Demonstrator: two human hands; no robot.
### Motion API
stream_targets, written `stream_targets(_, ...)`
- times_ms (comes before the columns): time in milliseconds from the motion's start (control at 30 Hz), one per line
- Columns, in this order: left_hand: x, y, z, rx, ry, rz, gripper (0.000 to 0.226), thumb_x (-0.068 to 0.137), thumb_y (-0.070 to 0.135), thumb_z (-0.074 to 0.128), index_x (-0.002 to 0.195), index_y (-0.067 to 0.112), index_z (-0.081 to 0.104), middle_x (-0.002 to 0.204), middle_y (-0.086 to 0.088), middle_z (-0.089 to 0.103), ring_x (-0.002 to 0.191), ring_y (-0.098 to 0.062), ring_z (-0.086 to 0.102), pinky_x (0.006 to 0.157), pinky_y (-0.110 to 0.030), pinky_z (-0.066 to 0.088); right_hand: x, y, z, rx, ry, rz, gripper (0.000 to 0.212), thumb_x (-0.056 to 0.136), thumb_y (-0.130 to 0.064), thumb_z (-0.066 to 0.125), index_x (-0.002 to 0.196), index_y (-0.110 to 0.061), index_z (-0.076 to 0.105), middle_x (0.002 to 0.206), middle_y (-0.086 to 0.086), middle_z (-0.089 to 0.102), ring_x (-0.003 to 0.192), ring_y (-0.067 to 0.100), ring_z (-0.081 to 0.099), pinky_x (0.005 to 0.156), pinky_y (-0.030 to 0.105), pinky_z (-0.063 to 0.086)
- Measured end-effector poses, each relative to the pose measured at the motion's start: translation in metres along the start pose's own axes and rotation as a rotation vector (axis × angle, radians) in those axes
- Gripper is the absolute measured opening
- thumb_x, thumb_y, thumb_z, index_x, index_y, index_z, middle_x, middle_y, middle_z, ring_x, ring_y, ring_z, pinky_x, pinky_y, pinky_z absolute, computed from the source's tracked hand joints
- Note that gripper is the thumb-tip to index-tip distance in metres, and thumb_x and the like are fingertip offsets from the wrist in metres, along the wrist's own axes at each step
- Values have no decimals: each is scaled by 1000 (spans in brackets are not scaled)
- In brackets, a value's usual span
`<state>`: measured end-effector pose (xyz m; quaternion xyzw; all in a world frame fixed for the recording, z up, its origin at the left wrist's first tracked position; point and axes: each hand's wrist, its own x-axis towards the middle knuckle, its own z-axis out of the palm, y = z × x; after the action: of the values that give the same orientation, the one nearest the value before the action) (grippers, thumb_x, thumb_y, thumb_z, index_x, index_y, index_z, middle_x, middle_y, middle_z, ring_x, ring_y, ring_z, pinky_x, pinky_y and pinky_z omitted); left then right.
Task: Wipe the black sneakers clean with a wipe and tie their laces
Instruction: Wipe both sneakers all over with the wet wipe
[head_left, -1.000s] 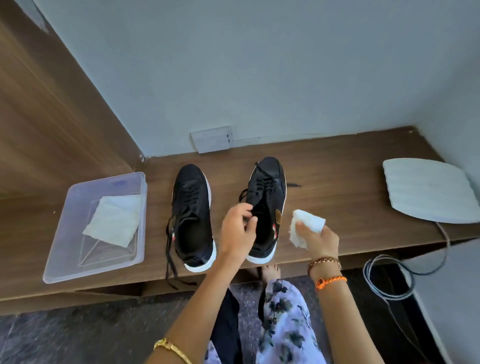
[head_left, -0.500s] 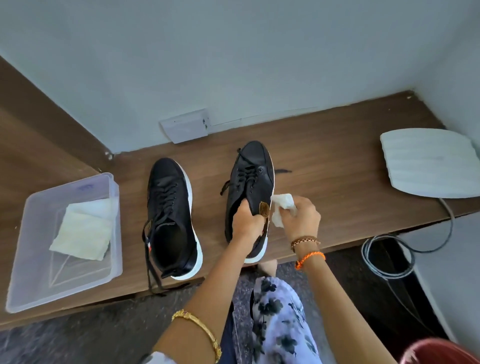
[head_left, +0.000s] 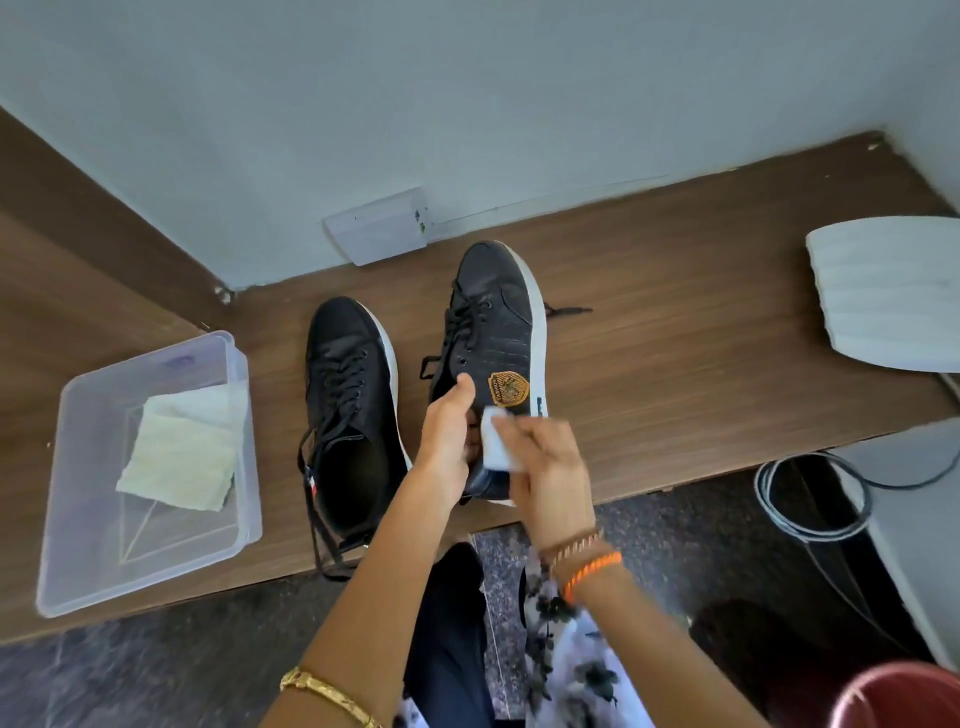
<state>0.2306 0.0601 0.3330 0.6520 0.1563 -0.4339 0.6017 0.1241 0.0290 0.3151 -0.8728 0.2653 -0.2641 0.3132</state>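
Observation:
Two black sneakers with white soles are on a wooden shelf. The left sneaker (head_left: 350, 410) lies flat, its laces loose and hanging over the front edge. The right sneaker (head_left: 493, 332) is tipped onto its side, showing a gold badge. My left hand (head_left: 447, 441) grips this sneaker at its opening, thumb on the upper. My right hand (head_left: 545, 478) holds a white wipe (head_left: 496, 441) against the sneaker's side near the heel, just below the badge.
A clear plastic tub (head_left: 93, 415) at the left holds a folded pale cloth (head_left: 182, 452). A white ribbed device (head_left: 888, 291) sits at the right, with coiled cable (head_left: 810, 499) below it. A white box (head_left: 382, 226) leans at the wall. A red rim (head_left: 904, 696) shows at bottom right.
My left hand took hold of the right sneaker and tipped it onto its side. My right hand brought the wipe from beside the shoe onto its side.

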Motion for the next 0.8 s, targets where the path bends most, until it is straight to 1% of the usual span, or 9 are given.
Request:
stream_targets(100, 1, -3, -2, 65, -33, -53, 42, 97, 45, 34, 81, 15, 59, 81, -3, 61, 71, -18, 56, 64, -28, 44, 57, 11, 4, -64, 47, 21, 43, 66, -7, 36, 87, -6, 74, 72, 10, 69, 83, 14, 40, 44, 25, 53)
stream_targets(167, 1, -3, -1, 59, -45, -74, 44, 97, 46, 33, 81, 14, 59, 82, -5, 61, 73, -19, 58, 66, -30, 46, 75, 14, 5, -89, 30, 28, 36, 65, -2, 42, 82, -6, 74, 71, 8, 71, 83, 16, 44, 42, 28, 53)
stream_targets(233, 1, -3, 1, 55, -34, -78, 43, 96, 45, 35, 86, 12, 60, 87, -8, 62, 75, -22, 58, 68, -31, 47, 67, 11, 2, -108, 18, 3, 31, 65, -1, 49, 81, -6, 74, 73, 8, 71, 77, 24, 58, 42, 29, 54)
stream_targets(300, 2, -4, 0, 28, -13, -64, 41, 96, 43, 38, 94, 9, 61, 90, -11, 62, 75, -23, 58, 68, -31, 47, 40, 5, -3, -87, 8, -48, 33, 67, -9, 44, 82, -8, 73, 78, 7, 72, 72, 26, 63, 47, 26, 54)
stream_targets(400, 5, -5, -2, -10, 1, -55, 36, 95, 41, 42, 92, 11, 61, 98, -13, 61, 80, -25, 58, 76, -35, 48, 0, -2, -9, -36, -14, -86, 36, 67, -3, 44, 86, -11, 74, 84, 6, 73, 83, 12, 51, 72, 21, 45)
stream_targets(433, 6, -5, -2, -7, -5, -48, 35, 95, 41, 42, 93, 12, 61, 101, -13, 59, 81, -25, 57, 76, -35, 48, -2, -1, -10, -44, -18, -98, 36, 67, -2, 45, 86, -10, 74, 83, 6, 73, 82, 11, 52, 73, 21, 44)
stream_targets(567, 6, -6, -7, 11, -11, -37, 38, 96, 42, 39, 91, 11, 60, 90, -11, 60, 74, -23, 58, 67, -30, 47, 37, 4, -5, -105, 0, -76, 35, 69, -13, 42, 82, -8, 74, 75, 10, 72, 66, 26, 68, 47, 27, 55)
stream_targets(667, 7, -7, -13, 29, 17, -22, 36, 92, 47, 41, 81, 17, 58, 97, -7, 48, 86, -25, 50, 69, -32, 44, 59, 4, 1, -68, 4, 9, 30, 70, -10, 46, 81, -5, 73, 75, 13, 71, 65, 30, 68, 46, 35, 56)
stream_targets(800, 11, -7, -15, 8, 44, -20, 35, 93, 43, 43, 79, 16, 60, 94, -9, 49, 83, -25, 52, 72, -33, 45, 25, 1, -4, -104, 1, -71, 31, 69, -6, 47, 83, -9, 74, 76, 7, 71, 67, 25, 67, 48, 22, 52)
